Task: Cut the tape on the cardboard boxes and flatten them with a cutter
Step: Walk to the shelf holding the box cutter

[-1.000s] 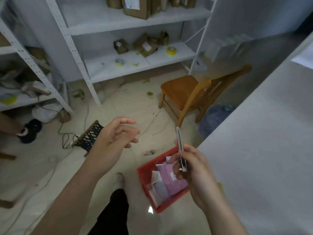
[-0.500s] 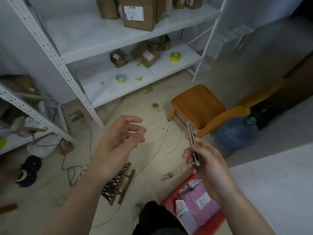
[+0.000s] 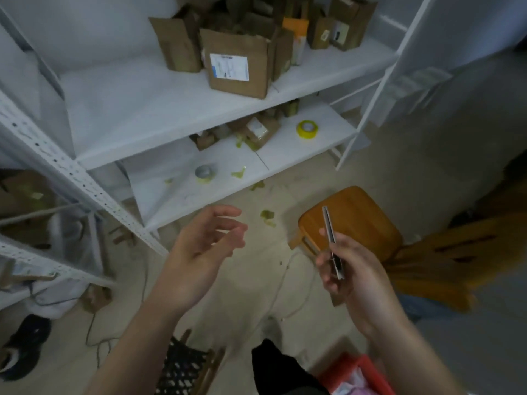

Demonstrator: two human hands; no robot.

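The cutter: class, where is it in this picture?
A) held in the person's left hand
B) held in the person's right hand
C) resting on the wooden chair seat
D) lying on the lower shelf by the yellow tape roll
B: the right hand holds the cutter upright, fingers curled round it; the left hand is empty, fingers relaxed.

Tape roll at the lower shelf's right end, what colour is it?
The tape roll is yellow; head view.
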